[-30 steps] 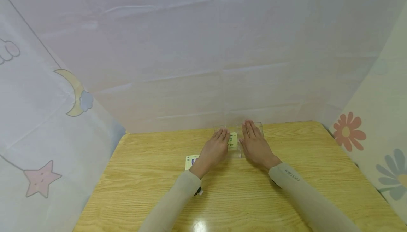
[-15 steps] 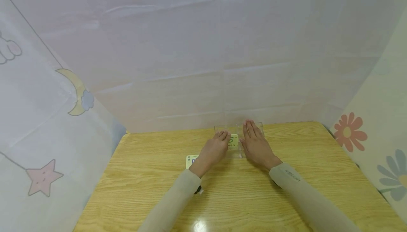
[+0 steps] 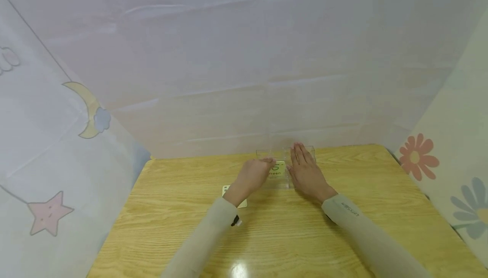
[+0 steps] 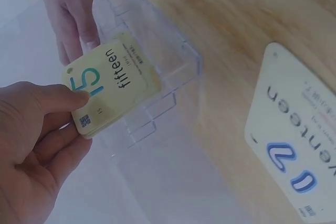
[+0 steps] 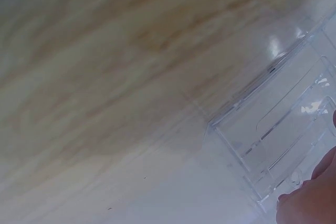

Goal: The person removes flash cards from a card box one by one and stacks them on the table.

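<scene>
On the wood-grain table [image 3: 171,231], against a creased pale backdrop [image 3: 213,66], I see the left hand [image 3: 252,177] pinching the "fifteen" card [image 4: 116,83] at the clear plastic holder [image 5: 281,121]. The right hand [image 3: 308,177] rests straight-fingered on the holder.

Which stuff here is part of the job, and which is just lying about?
In the job:
- "fifteen" card, pinched by the left hand
- clear plastic holder, under the right hand

Lying about or background:
- loose card on the table, though likely related
- printed backdrop
</scene>
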